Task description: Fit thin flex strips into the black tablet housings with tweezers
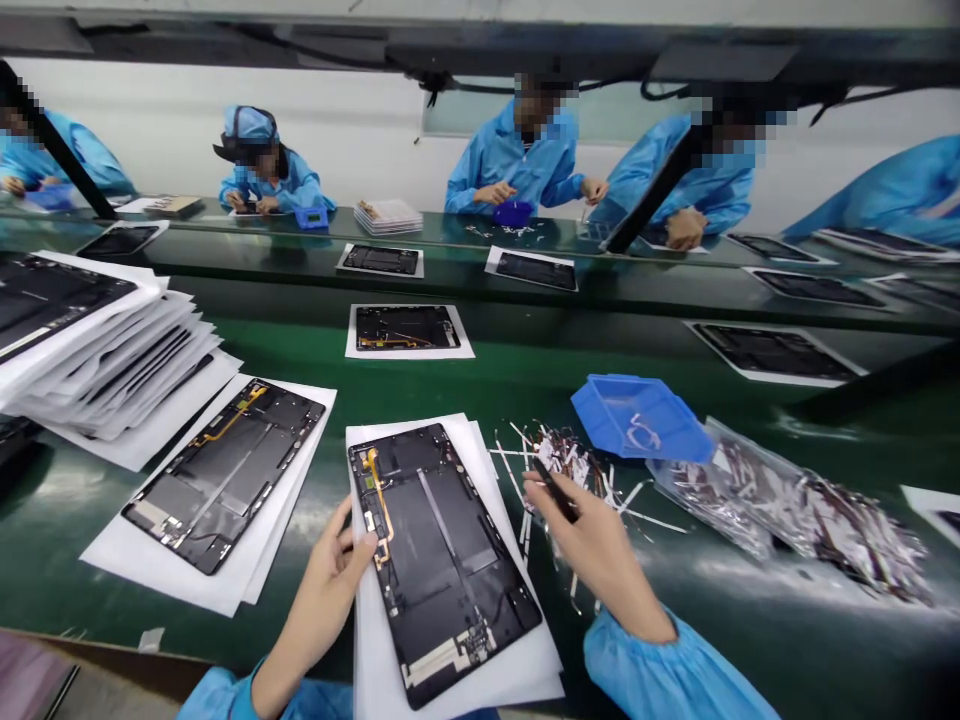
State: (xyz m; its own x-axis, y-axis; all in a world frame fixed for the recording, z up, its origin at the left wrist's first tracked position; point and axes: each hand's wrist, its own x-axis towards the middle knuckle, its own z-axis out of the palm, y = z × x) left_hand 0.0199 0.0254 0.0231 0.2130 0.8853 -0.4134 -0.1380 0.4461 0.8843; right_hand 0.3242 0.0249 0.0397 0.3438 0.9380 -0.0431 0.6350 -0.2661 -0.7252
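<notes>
A black tablet housing [450, 540] with an orange flex cable along its left side lies tilted on white paper sheets [375, 660] in front of me. My left hand [330, 580] grips its left edge, thumb on top and fingers at the side. My right hand [592, 540] is closed round slim black tweezers [556, 490], whose tip points at a loose heap of thin strip-like flex cables [566, 455] right of the housing. Fingers of that hand partly hide the heap. Another open tablet housing [225, 475] rests on paper to my left.
A tall stack of housings between paper sheets [127, 370] stands at far left. A blue bin [637, 415] and clear bags of strips [817, 510] lie at right. More housings, such as one housing [409, 328], sit along the green bench. Co-workers in blue [517, 160] sit opposite.
</notes>
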